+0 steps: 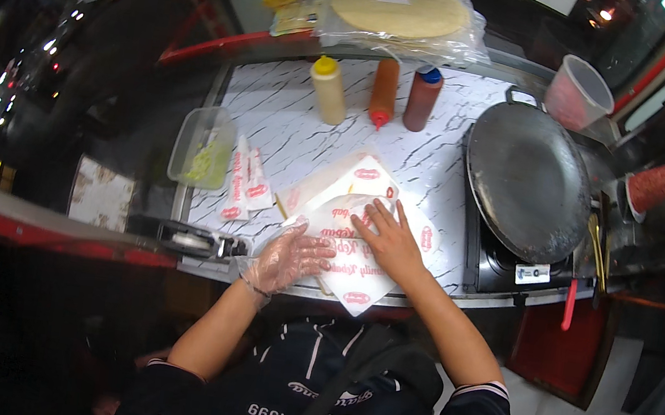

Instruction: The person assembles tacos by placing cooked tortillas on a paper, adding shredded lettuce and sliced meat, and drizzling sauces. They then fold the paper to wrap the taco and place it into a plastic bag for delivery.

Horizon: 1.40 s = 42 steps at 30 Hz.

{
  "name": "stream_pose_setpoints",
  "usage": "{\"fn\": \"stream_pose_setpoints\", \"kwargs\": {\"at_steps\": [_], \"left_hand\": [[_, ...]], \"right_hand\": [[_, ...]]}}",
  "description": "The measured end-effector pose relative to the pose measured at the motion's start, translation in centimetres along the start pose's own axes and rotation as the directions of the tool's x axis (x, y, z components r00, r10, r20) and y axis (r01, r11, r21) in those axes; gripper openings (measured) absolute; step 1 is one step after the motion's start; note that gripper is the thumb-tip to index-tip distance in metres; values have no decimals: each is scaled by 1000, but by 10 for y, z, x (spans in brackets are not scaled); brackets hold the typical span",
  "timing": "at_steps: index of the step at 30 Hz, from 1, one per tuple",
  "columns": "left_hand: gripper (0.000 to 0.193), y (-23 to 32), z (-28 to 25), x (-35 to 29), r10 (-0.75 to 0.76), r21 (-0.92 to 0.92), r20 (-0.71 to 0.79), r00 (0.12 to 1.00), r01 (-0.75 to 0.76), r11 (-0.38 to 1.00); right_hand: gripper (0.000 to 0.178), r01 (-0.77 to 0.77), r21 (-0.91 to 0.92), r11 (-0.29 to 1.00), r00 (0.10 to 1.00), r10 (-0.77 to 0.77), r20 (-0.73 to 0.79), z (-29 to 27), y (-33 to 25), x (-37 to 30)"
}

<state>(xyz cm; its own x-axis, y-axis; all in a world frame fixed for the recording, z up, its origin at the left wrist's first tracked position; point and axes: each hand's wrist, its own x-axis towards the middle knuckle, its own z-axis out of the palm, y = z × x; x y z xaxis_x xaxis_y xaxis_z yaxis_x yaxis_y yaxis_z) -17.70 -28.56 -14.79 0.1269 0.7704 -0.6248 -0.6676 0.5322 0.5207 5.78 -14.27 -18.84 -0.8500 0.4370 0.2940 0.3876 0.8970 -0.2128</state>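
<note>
White wrapping paper with red print (360,283) lies on the counter in front of me, one corner hanging past the near edge. It is folded over, and whatever is inside is mostly hidden. My left hand (285,260), in a clear plastic glove, rests on its left side with the fingers stretched out. Bare and flat, my right hand (386,235) presses on the upper fold with fingers apart. Beyond the fold, more of the printed sheet (367,170) spreads out. Two folded paper sleeves (247,184) lie to the left.
A clear tub with shredded greens (202,161) stands at the left. Three sauce bottles, yellow-capped (329,94), red-tipped (384,92) and blue-capped (423,102), line the back. A black griddle pan (527,183) sits on a stove at right, beside tongs (598,251). Bagged flatbreads (401,7) lie behind.
</note>
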Motion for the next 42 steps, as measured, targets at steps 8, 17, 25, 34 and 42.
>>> {"fn": "stream_pose_setpoints", "kwargs": {"at_steps": [8, 17, 25, 34, 42], "left_hand": [[70, -18, -23, 34, 9, -68, -296, 955, -31, 997], [33, -37, 41, 67, 903, 990, 134, 409, -97, -102], [50, -48, 46, 109, 744, 864, 487, 458, -377, -333], [78, -32, 66, 85, 483, 783, 551, 681, -221, -582], [73, -35, 45, 109, 486, 802, 517, 705, -200, -563]], "right_hand": [[56, 53, -10, 999, 998, -54, -40, 4, 5, -5], [50, -43, -57, 997, 992, 36, -124, 9, -17, -6], [45, -40, 523, 851, 960, 178, -216, 2, -6, -19], [34, -330, 403, 853, 888, 426, -174, -9, 54, 66], [42, -576, 122, 808, 804, 532, 267, 12, 80, 146]]}}
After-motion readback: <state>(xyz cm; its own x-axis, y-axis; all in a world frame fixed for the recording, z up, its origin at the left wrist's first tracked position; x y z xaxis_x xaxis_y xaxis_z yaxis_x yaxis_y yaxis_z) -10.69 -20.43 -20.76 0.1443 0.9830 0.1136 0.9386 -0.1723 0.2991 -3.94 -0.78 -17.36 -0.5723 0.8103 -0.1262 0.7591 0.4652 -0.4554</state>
